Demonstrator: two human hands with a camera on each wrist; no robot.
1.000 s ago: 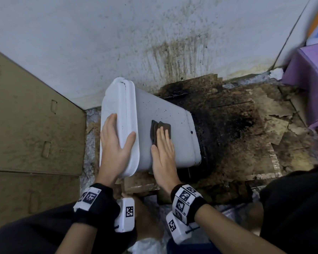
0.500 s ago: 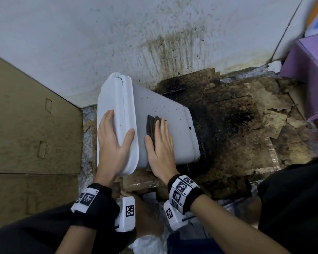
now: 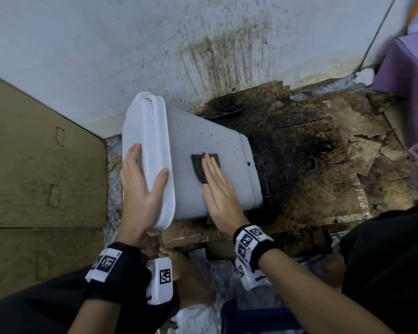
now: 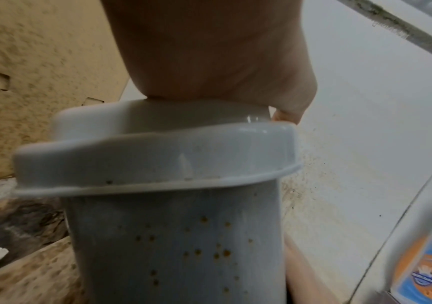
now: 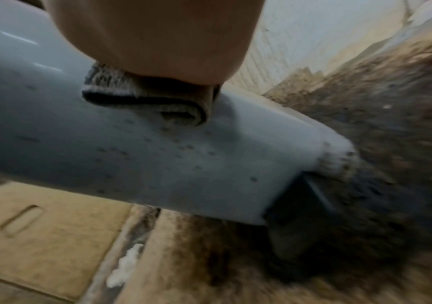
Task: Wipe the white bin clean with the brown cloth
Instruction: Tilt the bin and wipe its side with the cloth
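The bin [image 3: 210, 150] lies tipped on its side on the stained floor [image 3: 311, 169] by the wall [image 3: 155, 44], lid end to the left and base to the right over the darkest patch. The left hand [image 3: 140, 189] grips the lid rim, fingers over the far face and thumb hooked on the near edge, steadying it. The right hand [image 3: 217, 186] lies flat with straight fingers, pressing the folded cloth [image 3: 199, 168] onto the upturned side of the bin, about midway along. The wiping looks only partly done: dark specks dot that face on the far side of the cloth and toward the base, the right wrist view shows more spots near the base corner, which is grimy, and the left wrist view shows orange-brown dots on another side. The lid, the base end and the other sides seem left to do.
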